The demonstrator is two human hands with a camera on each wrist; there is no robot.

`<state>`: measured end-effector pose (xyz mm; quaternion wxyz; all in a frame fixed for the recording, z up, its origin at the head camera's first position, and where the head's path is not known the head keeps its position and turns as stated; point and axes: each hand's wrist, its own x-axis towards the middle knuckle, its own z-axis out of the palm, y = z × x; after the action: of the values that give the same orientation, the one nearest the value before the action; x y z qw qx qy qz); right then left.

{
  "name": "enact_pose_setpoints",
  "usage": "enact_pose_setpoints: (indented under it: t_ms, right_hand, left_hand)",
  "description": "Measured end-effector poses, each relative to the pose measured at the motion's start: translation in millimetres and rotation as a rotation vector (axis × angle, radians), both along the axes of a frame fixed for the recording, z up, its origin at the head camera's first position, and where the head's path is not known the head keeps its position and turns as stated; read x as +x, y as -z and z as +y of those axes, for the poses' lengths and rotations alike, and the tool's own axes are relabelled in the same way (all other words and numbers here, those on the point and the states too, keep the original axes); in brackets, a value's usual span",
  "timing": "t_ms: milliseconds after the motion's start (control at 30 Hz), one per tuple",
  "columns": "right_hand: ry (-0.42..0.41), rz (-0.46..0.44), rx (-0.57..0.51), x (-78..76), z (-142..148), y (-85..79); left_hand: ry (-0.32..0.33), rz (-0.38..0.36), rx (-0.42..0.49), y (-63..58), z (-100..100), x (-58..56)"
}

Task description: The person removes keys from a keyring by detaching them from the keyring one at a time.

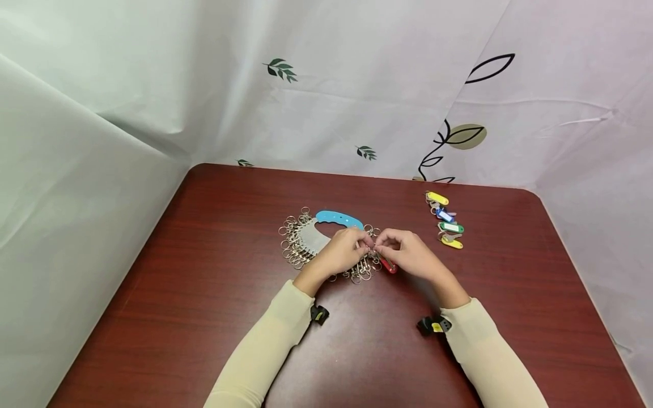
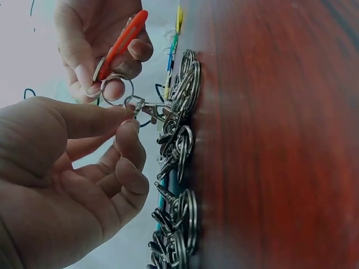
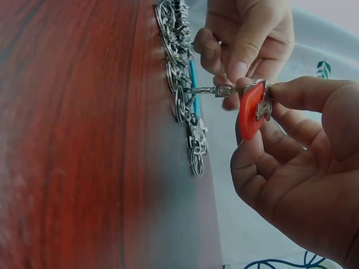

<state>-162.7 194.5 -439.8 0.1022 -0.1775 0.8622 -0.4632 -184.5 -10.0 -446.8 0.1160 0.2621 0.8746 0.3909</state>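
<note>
A fan-shaped metal key holder (image 1: 311,236) with a blue handle (image 1: 339,217) lies on the table, its curved edge lined with snap hooks and rings. My left hand (image 1: 340,250) is over its right part and pinches the ring end of one snap hook (image 2: 147,106) between thumb and forefinger. Opposite it, my right hand (image 1: 412,253) pinches a split ring (image 2: 124,91) that carries a red key tag (image 3: 250,114) and a silver key (image 3: 263,106). The split ring meets the snap hook's ring between the fingertips; fingers partly hide whether they are linked.
Back right on the dark red table (image 1: 168,294) lie several tagged keys: a yellow tag (image 1: 437,198), a blue tag (image 1: 445,215), a green tag (image 1: 451,227) and another yellow tag (image 1: 452,243). A white curtain (image 1: 326,102) hangs behind the table and along its sides.
</note>
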Motion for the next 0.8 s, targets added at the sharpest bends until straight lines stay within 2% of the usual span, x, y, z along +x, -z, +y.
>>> enact_pose_setpoints:
  t_ms: [200,367,567,700,800]
  right_hand:
    - [0.003,-0.019,-0.01,-1.3,2.3,0.6]
    - [-0.006,-0.089,-0.04,-2.2,2.7,1.7]
    - [0.003,-0.14,-0.057,-2.2,1.7,2.7]
    - [0.009,-0.152,-0.059,-2.0,1.3,3.8]
    - [0.025,-0.136,-0.038,-2.7,1.0,5.7]
  left_hand:
    - [0.015,-0.004,-0.021,1.0,-0.8,-1.3]
    - [0.016,-0.003,-0.043,0.6,-1.9,-2.0]
    - [0.053,-0.027,-0.046,0.1,-3.1,-1.9]
    - [0.069,-0.003,-0.067,0.8,-2.5,-1.8]
    - [0.057,0.036,-0.078,1.2,-2.1,-1.1]
